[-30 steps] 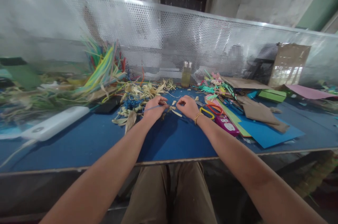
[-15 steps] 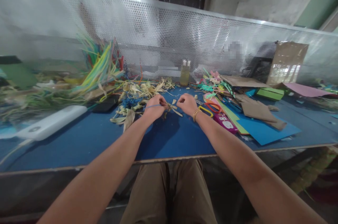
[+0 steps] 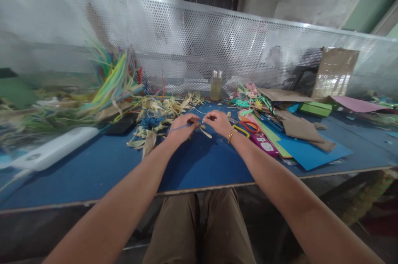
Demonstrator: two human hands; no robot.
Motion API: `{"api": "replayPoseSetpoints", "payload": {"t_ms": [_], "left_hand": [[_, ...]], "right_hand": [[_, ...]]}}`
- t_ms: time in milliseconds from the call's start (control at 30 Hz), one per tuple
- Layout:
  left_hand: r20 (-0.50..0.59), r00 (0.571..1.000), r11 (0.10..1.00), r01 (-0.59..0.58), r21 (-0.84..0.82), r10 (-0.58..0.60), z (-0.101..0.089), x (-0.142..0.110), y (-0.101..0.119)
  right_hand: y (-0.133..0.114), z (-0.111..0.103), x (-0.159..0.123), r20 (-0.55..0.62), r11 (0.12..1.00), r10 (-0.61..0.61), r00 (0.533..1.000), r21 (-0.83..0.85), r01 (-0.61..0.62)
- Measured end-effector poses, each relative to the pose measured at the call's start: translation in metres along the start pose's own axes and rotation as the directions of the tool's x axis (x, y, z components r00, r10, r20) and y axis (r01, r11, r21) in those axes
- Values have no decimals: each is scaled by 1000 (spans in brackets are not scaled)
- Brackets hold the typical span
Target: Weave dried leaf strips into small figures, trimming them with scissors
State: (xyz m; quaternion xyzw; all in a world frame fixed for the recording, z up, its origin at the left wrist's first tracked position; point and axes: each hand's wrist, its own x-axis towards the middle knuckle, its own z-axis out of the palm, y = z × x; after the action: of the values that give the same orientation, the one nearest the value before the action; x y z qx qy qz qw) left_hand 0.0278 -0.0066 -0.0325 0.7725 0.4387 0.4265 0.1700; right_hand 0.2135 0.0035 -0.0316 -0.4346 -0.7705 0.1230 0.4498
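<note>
My left hand (image 3: 182, 126) is closed in a pinch on a thin blue strand (image 3: 174, 128) that trails off to its left. My right hand (image 3: 220, 123), with a gold bracelet at the wrist, is also pinched shut, and its fingertips meet the left hand's over a small pale dried-leaf piece (image 3: 203, 129). Both hands hover just above the blue table top (image 3: 199, 164), near its middle. Exactly what the right fingers grip is too small to make out.
A heap of pale leaf strips (image 3: 161, 110) and coloured strips (image 3: 115, 81) lies to the left. A small bottle (image 3: 215, 85) stands by the perforated metal screen (image 3: 217, 52). Scissors (image 3: 245, 127), coloured paper sheets (image 3: 311, 152) and cardboard (image 3: 334, 73) lie right. A white box (image 3: 52, 148) sits far left.
The two hands have drawn closer together, so their fingertips now meet over the leaf piece. The view has shifted slightly.
</note>
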Motion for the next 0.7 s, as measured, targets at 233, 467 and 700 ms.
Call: {"api": "replayPoseSetpoints", "payload": {"t_ms": [233,467,700], "left_hand": [[45,998,998,35,-44,-33,2,1,0],[-60,995,987,73,-144,-82,2,3,-1],[-36,994,973,98,-208,-108,2,2,2]], "right_hand": [[-10,2,-2,53,997,-17,998,75,13],[-13,13,-4,18,913,233,972,340,-225],[-16,16,-6,189,876,230,955,387,-288]]}}
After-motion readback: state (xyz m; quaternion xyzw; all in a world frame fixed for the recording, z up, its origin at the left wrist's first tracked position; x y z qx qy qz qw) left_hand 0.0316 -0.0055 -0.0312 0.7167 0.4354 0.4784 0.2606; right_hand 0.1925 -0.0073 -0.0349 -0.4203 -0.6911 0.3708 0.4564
